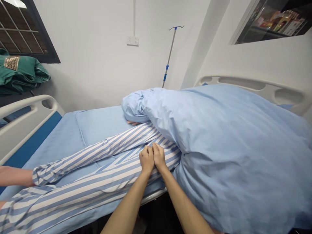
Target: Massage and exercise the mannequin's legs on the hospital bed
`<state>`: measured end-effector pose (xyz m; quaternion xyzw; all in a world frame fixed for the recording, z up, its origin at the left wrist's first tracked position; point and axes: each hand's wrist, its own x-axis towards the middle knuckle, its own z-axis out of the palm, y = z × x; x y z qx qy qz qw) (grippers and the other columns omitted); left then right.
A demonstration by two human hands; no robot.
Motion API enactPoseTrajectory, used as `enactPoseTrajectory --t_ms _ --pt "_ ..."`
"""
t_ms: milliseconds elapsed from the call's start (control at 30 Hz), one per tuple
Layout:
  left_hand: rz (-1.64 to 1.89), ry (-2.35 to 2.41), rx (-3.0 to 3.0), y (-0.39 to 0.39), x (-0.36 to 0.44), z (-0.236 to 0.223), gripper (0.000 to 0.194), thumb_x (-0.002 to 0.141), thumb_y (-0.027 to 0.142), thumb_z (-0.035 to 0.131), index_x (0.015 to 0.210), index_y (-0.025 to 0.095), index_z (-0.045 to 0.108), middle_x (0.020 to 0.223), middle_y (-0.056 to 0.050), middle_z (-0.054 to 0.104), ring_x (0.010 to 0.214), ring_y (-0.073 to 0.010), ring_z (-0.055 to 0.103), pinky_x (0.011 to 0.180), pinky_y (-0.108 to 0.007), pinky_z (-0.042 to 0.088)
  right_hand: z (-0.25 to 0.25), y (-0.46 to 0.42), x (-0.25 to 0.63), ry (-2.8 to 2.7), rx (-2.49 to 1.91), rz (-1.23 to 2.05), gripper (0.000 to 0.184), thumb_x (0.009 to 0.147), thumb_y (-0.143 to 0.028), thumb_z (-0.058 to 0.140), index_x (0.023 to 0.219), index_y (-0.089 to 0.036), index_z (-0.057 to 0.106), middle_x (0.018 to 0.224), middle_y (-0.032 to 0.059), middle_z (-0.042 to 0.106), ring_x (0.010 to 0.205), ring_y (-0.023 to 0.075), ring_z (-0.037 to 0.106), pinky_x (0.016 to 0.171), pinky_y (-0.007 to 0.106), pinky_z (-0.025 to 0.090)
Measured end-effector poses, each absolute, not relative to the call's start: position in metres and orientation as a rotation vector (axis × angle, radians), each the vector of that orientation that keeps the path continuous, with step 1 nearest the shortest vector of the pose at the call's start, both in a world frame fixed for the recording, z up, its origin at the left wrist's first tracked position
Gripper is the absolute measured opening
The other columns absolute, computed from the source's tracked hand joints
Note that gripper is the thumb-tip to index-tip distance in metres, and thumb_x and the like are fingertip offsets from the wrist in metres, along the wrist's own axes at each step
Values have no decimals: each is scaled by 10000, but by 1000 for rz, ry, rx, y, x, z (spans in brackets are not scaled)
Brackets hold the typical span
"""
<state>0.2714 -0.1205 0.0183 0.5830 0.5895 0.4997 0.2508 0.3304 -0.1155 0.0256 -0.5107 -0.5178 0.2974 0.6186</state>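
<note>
The striped trousers [97, 182] are worn by a person lying on the blue sheet [99, 122], and their waist is covered by the blue quilt [219, 130]. High on the near leg, close to the quilt's edge, the left hand [147, 158] and the right hand [159, 156] are held side by side, touching each other. The fingers of both are curled in like fists; it cannot be told if any cloth is pinched in them, or how hard the leg is pressed. For this step to be done well, the two hands are best held level, with the wrists straight, so that neither side is pushed more than the other. Any push is best made soft and slow, since a leg is under the thin cloth. The quilt is best left out of the fingers, as it could be dragged along. Care is also needed for the lying person's hand [133, 123], which is seen under the quilt's edge on the far side. Past the sheet, the footboard [40, 117] and a metal pole [170, 52] can be seen.
</note>
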Motion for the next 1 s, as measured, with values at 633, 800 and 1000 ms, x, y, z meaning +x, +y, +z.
enactPoseTrajectory --t_ms 633,800,1000 --pt "1340 1490 1558 -118 279 30 312 790 276 381 497 180 331 463 46 370 484 -88 325 507 -233 214 23 -117 351 -1368 -1242 486 345 856 -351 354 555 -183 354 509 -44 374 493 89 344 497 219 271" --pt "1489 1384 1523 -111 291 52 307 776 263 385 490 180 311 458 54 345 476 -80 324 499 -222 235 27 -116 355 -1270 -1202 561 355 851 -398 332 606 -167 447 573 -5 477 548 110 409 528 229 323" --pt "1318 1604 1617 -113 296 41 320 792 267 401 484 184 397 464 29 434 478 -92 367 514 -233 255 29 -117 356 -1171 -1197 571 343 830 -411 371 571 -186 373 535 -28 411 520 98 355 514 230 316"
